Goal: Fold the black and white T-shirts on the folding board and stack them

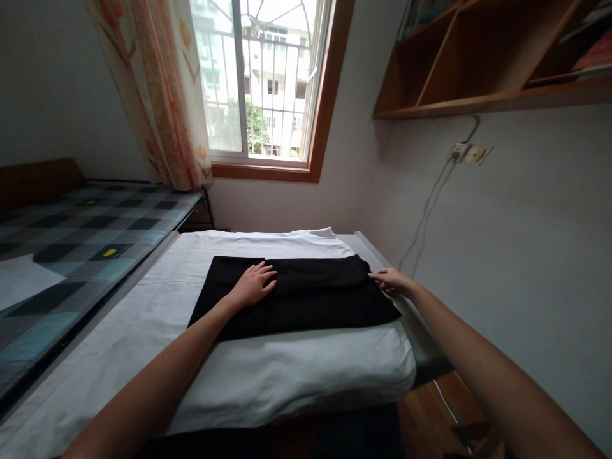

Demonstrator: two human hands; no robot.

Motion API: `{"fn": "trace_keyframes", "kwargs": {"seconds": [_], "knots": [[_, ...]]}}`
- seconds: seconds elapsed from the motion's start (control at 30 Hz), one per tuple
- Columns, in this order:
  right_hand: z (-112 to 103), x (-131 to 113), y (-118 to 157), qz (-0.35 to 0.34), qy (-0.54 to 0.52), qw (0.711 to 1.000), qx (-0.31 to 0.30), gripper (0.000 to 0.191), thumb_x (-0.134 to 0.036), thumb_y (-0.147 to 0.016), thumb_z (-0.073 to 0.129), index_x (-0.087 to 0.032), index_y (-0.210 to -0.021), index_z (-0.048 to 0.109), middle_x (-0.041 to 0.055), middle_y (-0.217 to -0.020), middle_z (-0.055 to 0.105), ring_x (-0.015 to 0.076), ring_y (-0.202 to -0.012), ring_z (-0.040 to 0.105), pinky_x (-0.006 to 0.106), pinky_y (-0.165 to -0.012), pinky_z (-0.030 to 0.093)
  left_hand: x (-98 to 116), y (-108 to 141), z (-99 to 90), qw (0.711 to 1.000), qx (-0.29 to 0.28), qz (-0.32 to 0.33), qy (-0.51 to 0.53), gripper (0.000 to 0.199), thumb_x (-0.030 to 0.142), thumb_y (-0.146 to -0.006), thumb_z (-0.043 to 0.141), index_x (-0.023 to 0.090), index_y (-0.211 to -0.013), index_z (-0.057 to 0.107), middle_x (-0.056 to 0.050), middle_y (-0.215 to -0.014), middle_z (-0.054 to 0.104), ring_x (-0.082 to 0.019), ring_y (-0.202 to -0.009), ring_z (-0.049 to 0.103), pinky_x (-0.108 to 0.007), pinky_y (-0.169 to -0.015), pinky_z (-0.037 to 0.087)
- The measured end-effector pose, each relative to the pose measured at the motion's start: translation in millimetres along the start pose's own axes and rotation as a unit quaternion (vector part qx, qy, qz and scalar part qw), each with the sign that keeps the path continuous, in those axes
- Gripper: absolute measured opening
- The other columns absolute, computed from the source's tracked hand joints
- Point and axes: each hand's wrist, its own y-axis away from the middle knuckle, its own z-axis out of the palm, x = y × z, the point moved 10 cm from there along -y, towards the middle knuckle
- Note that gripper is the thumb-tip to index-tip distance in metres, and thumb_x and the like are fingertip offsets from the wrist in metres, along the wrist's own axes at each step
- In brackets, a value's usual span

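A folded black cloth lies flat on a white sheet that covers a table. My left hand rests on the cloth left of its middle, palm down with the fingers spread. At the cloth's right edge, my right hand pinches the black fabric between thumb and fingertips. The cloth's lower right corner points out toward the table's right side.
A bed with a checked cover stands at the left, with white paper or cloth on it. Behind are a curtain and barred window. Wooden shelves and a socket with cables are on the right wall.
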Motion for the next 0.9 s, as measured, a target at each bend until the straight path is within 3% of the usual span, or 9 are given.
{"fn": "trace_keyframes", "kwargs": {"seconds": [0.13,0.37,0.53,0.63,0.7,0.8,0.9], "knots": [[2,-7,2,-0.022,-0.046,0.999,-0.018,0.027,-0.037,-0.079,0.073,-0.016,-0.076,0.057,-0.0012,-0.066,0.055,0.0056,-0.05,0.049,0.016,-0.045,0.039,0,0,-0.3,1.0,0.002,0.003,-0.003,0.044,0.043,-0.093,0.043,0.021,-0.127,0.061,-0.007,-0.141,0.053,-0.027,-0.139,0.035,-0.047,-0.115,0.027],[13,-3,7,0.004,-0.018,0.993,-0.12,0.046,-0.06,-0.084,0.058,-0.016,-0.093,0.063,0.007,-0.087,0.067,0.0099,-0.06,0.058,0.019,-0.05,0.045,1,0,1.0,1.0,-0.005,0.005,-0.01,0.045,0.042,-0.094,0.042,0.02,-0.128,0.06,-0.007,-0.142,0.052,-0.027,-0.14,0.034,-0.047,-0.115,0.027],[25,-20,17,-0.041,-0.025,0.984,-0.173,0.033,-0.046,-0.082,0.067,-0.018,-0.099,0.065,0.0094,-0.107,0.07,0.016,-0.086,0.067,0.019,-0.061,0.053,1,1,1.0,1.0,-0.006,0.004,-0.011,0.046,0.043,-0.094,0.042,0.019,-0.129,0.06,-0.008,-0.142,0.052,-0.028,-0.14,0.034,-0.047,-0.116,0.026],[34,-18,20,-0.01,-0.045,0.98,-0.196,0.027,-0.033,-0.077,0.072,-0.017,-0.097,0.064,0.011,-0.104,0.072,0.0204,-0.088,0.069,0.027,-0.068,0.058,0,0,0.7,1.0,0.0,0.003,-0.003,0.045,0.043,-0.094,0.042,0.02,-0.127,0.061,-0.008,-0.141,0.053,-0.028,-0.139,0.035,-0.047,-0.116,0.026],[29,-18,19,0.003,-0.038,0.984,-0.172,0.023,-0.024,-0.075,0.074,-0.016,-0.093,0.062,0.0102,-0.095,0.073,0.0209,-0.082,0.07,0.029,-0.066,0.059,0,0,0.6,1.0,0.002,0.002,0.003,0.044,0.043,-0.093,0.043,0.021,-0.127,0.061,-0.007,-0.141,0.053,-0.028,-0.139,0.035,-0.048,-0.115,0.027],[15,-37,21,-0.016,-0.032,0.991,-0.132,0.021,-0.016,-0.072,0.073,-0.015,-0.089,0.061,0.008,-0.084,0.072,0.0194,-0.075,0.069,0.026,-0.061,0.058,-1,0,0.6,1.0,0.004,0.002,0.006,0.044,0.043,-0.093,0.043,0.021,-0.126,0.062,-0.007,-0.141,0.053,-0.028,-0.139,0.035,-0.048,-0.115,0.026],[14,-81,35,-0.076,-0.072,0.985,-0.136,0.024,-0.013,-0.073,0.072,-0.015,-0.095,0.061,0.0072,-0.083,0.071,0.0173,-0.073,0.069,0.023,-0.062,0.057,0,0,0.7,1.0,0.003,0.003,0.002,0.044,0.043,-0.093,0.043,0.021,-0.126,0.062,-0.007,-0.141,0.053,-0.028,-0.139,0.035,-0.048,-0.115,0.026]]}}
